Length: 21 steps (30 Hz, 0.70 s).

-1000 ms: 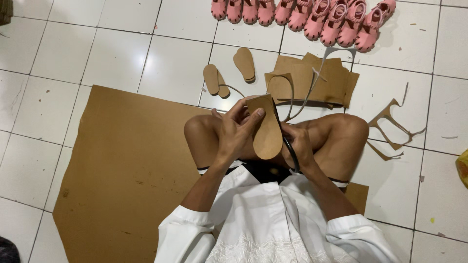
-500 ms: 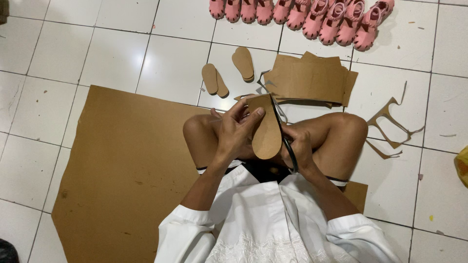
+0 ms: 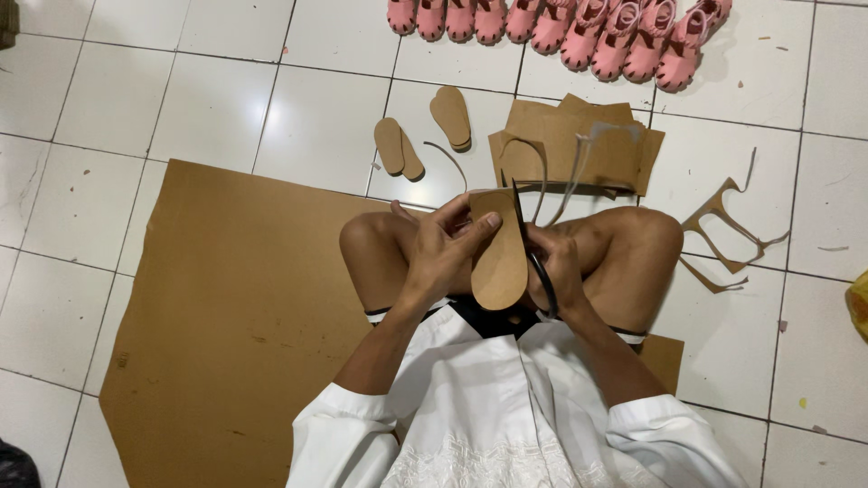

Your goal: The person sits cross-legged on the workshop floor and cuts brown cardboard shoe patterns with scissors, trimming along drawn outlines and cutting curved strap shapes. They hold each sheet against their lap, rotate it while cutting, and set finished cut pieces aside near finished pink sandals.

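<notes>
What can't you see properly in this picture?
- Head view: right hand grips black scissors; the sole-shaped cardboard piece and fingers hide the handles.
- Pink sandals: cut off by the top edge.
- Yellow thing: cut off by the right edge.
- Left hand covers the piece's left edge.

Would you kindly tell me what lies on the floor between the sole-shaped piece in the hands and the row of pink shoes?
In the head view, a stack of cut cardboard sheets lies between the sole-shaped piece and the pink shoes.
</notes>
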Motion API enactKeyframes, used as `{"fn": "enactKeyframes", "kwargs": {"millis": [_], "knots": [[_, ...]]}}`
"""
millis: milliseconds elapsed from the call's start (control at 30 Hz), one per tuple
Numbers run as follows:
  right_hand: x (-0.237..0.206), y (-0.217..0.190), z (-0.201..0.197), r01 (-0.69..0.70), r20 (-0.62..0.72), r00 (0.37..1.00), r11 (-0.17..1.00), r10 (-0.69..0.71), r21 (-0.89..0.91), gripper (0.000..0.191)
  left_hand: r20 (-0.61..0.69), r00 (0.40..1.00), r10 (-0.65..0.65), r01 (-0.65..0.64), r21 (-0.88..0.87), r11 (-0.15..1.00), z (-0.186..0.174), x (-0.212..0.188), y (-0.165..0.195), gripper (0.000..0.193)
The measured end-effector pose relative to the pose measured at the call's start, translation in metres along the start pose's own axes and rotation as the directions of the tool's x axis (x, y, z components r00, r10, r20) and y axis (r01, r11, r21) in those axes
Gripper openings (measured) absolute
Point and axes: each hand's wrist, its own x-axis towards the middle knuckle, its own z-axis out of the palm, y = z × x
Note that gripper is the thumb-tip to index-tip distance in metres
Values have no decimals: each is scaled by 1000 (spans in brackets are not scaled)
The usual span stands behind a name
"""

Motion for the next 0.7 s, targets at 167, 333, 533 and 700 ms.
{"fn": "enactKeyframes", "kwargs": {"millis": [167,333,533,700], "knots": [[0,-4,-3,62,6,998,995,-63,83,16,4,1000,8,-8,60,998,-2,1,1,38],[-1,-7,-5,7,12,1000,1000,-7,3,22,9,999,-40,40,-5,999,-4,3,2,37],[0,-3,-4,-5,34,999,1000,6,-3,21,11,998,-66,64,127,990,-6,2,2,37],[2,0,-4,-13,70,998,999,11,32,22,25,998,-48,44,141,989,-5,0,-2,36]]}}
